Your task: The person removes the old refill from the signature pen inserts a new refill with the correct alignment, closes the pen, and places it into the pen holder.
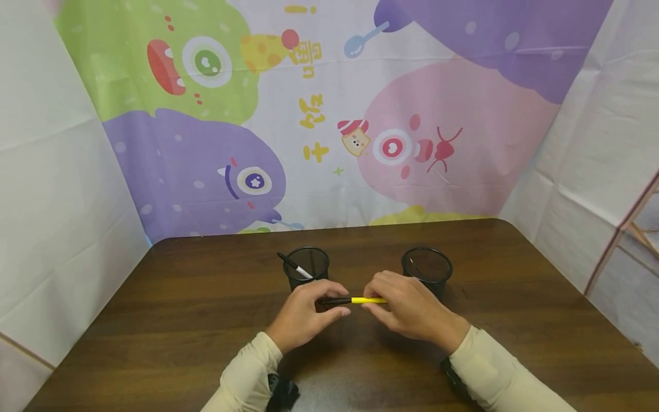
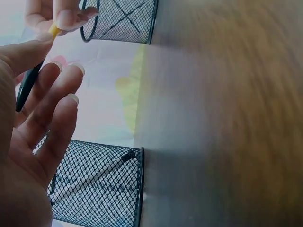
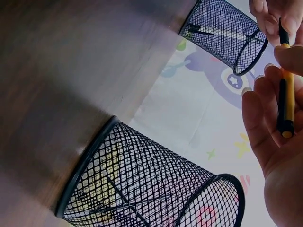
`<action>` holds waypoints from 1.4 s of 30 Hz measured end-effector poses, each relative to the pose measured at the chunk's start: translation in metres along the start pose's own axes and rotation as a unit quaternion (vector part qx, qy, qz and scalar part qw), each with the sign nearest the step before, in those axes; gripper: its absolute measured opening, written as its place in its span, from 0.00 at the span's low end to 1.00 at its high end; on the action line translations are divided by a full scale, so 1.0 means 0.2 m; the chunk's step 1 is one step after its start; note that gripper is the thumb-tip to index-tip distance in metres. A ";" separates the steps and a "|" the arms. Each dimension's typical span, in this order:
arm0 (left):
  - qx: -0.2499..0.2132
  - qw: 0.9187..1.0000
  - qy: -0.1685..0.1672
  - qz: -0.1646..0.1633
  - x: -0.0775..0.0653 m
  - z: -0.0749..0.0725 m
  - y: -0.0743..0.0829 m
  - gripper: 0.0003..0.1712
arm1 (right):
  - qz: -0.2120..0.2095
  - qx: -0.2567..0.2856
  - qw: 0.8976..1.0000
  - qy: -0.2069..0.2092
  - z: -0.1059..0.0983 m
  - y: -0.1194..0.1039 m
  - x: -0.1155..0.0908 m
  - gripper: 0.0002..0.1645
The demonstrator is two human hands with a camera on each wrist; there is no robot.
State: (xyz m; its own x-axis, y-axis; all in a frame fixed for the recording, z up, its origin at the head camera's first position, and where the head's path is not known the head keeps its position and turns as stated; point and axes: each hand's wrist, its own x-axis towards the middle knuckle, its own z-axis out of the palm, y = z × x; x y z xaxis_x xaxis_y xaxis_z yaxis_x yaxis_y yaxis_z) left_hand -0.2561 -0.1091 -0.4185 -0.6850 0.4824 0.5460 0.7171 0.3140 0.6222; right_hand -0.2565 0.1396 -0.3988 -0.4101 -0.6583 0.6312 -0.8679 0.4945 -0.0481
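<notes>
You hold the yellow-and-black pen point(image 1: 368, 300) level in the air, above the table point(image 1: 206, 320), nearer to you than the left mesh cup point(image 2: 113, 201) and a little to its right; take that cup as the landmark. Your left hand point(image 1: 302, 316), just on your side of the cup, pinches the pen's black end between thumb and fingers, while your right hand point(image 1: 412, 306), farther to the right of the cup, pinches the yellow barrel, so both grips are on the pen at once. You seem to be midway through handling it between the hands; whether that is a pass from one to the other or work on its black end, I cannot tell. The next move likely calls for one hand to keep a firm pinch while the other eases off along the pen's line, without tilting it. Inside the landmark cup a white pen point(image 1: 304, 273) leans, its black upper end poking past the rim. The right mesh cup point(image 3: 142, 163) stands well apart to its right, and a cartoon-printed backdrop point(image 1: 321, 194) hangs behind it.
</notes>
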 end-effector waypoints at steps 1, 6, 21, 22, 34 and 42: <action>-0.003 1.000 -0.001 0.003 0.00 0.00 0.00 0.16 | 0.000 -0.001 1.000 0.001 0.00 0.00 0.00 0.12; 0.003 1.000 0.005 0.028 0.00 0.01 -0.01 0.13 | -0.005 -0.003 1.000 0.005 0.00 0.00 0.01 0.12; 0.016 1.000 0.007 0.011 0.00 0.02 0.01 0.03 | -0.015 0.003 1.000 0.007 -0.01 -0.02 0.01 0.13; 0.015 1.000 0.004 0.009 0.00 0.02 0.01 0.03 | -0.015 0.003 1.000 0.007 -0.01 -0.02 0.01 0.13; 0.017 1.000 -0.014 0.006 0.00 0.02 0.01 0.03 | -0.005 0.003 1.000 -0.012 0.00 -0.02 0.01 0.13; 0.014 1.000 -0.009 0.009 0.00 0.02 0.01 0.05 | 0.019 0.017 0.999 -0.030 0.00 -0.03 0.00 0.11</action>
State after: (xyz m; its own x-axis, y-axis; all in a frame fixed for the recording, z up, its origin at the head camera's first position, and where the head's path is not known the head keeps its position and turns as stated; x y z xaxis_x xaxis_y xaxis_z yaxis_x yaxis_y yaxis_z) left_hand -0.2534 -0.1054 -0.4192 -0.6696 0.5021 0.5473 0.7330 0.3281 0.5959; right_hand -0.2524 0.1363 -0.3980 -0.4577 -0.6727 0.5813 -0.8601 0.5007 -0.0978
